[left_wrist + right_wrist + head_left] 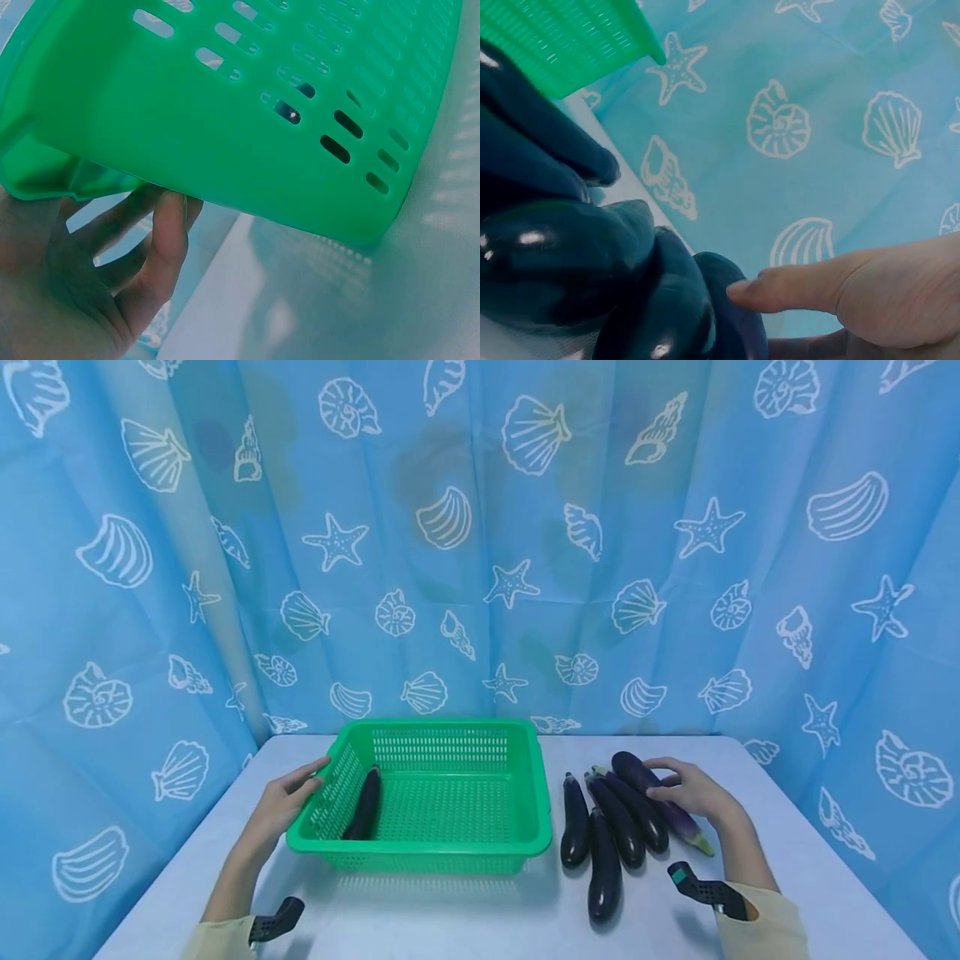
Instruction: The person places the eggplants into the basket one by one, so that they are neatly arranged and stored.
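A green plastic basket (420, 848) with slotted walls stands left of the middle. One dark eggplant (366, 806) lies inside it along the left wall. My left hand (281, 802) holds the basket's left rim between thumb and fingers; in the left wrist view the thumb (171, 232) meets the wall's edge. At the right, my right hand (693, 789) grips the rightmost eggplant (678, 822), whose green stem end points toward me. The right wrist view shows the thumb (780, 291) against that eggplant; the other fingers are mostly hidden.
Several more eggplants (603, 872) lie close together between the basket and my right hand. They rest on a white table (450, 927). A blue curtain (480, 568) with white shell and starfish prints hangs behind and along both sides.
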Available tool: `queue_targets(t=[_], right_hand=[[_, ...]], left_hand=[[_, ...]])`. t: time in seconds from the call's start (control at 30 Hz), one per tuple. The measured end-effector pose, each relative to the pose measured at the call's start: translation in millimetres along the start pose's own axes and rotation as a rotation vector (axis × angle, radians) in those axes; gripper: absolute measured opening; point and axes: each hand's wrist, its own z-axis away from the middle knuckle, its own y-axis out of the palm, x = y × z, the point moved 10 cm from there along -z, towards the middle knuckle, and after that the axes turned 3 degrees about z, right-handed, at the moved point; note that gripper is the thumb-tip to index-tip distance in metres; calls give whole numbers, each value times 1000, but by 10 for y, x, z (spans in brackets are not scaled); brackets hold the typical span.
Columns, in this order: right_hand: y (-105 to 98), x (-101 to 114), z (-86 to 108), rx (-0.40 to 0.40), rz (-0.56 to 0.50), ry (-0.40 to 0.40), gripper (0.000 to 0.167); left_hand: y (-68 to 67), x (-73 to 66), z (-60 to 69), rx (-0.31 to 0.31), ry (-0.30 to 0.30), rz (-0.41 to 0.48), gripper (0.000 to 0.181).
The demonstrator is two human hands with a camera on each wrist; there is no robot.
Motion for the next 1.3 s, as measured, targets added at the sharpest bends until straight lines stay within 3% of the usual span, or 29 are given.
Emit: queue_targets(t=[0.4,1.3], right_hand=[[-30,-92,-41,-6,42,43,59],[12,-139,-34,-8,46,71,62]], left_hand=[[5,-56,-26,-6,26,2,52],[-1,4,-2,12,18,20,53]])
